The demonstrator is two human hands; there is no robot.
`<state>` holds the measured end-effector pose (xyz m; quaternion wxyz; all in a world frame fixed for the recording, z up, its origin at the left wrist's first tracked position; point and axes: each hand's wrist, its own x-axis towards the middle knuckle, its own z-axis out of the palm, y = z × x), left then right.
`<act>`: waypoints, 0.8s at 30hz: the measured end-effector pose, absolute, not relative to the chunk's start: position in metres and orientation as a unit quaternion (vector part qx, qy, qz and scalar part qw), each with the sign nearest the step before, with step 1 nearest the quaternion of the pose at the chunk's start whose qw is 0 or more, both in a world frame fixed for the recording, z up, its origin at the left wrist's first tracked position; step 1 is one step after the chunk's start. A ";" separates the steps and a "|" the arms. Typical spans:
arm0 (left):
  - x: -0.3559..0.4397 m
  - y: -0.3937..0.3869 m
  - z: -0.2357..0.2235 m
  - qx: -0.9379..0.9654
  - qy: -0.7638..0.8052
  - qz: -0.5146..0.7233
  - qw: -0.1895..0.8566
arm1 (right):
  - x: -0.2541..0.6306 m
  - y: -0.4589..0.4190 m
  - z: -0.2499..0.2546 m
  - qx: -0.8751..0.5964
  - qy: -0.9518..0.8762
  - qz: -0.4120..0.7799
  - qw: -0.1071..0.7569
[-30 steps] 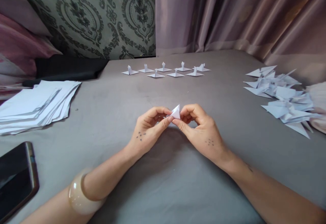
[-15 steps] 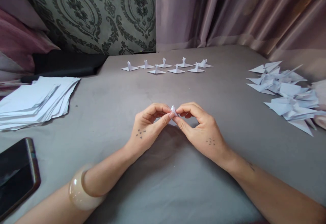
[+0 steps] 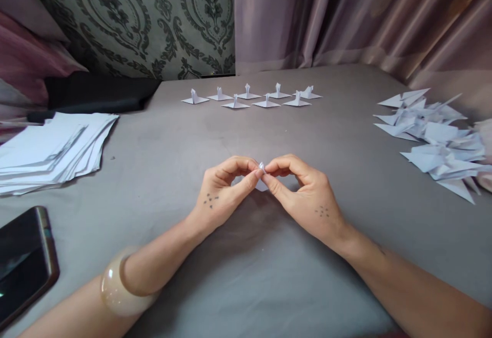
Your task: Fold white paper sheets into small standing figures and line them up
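Between my two hands, over the middle of the table, is a small piece of folded white paper point(image 3: 262, 185). My left hand point(image 3: 226, 187) pinches it from the left with thumb and forefinger. From the right, my right hand point(image 3: 302, 189) pinches it the same way, its thumb tip close to the left one. A narrow tip of the paper pokes up between the fingertips, and a wider part shows below the thumbs. My fingers hide most of the folds.
Several folded paper figures point(image 3: 236, 104) stand in two rows at the back. More pointed paper figures point(image 3: 442, 135) lie heaped at the right. On the left are a stack of white paper sheets point(image 3: 57, 143), a black folded item point(image 3: 103, 93) and a phone point(image 3: 26, 266). The table point(image 3: 184, 138) is grey.
The paper's tip between my fingertips now looks smaller and more pinched, and more of its lower part shows under my thumbs. Both hands stay in nearly the same place.
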<state>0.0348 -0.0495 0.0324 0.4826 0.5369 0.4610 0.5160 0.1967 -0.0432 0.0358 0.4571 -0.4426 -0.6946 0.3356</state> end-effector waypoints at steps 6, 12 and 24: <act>0.036 -0.051 0.033 0.508 0.472 0.528 0.491 | 0.197 -0.045 0.036 -0.449 -0.687 0.343 0.457; 0.033 -0.048 0.031 0.540 0.458 0.500 0.499 | 0.198 -0.043 0.038 -0.452 -0.669 0.388 0.444; 0.031 -0.047 0.033 0.554 0.469 0.482 0.490 | 0.200 -0.042 0.041 -0.470 -0.626 0.456 0.424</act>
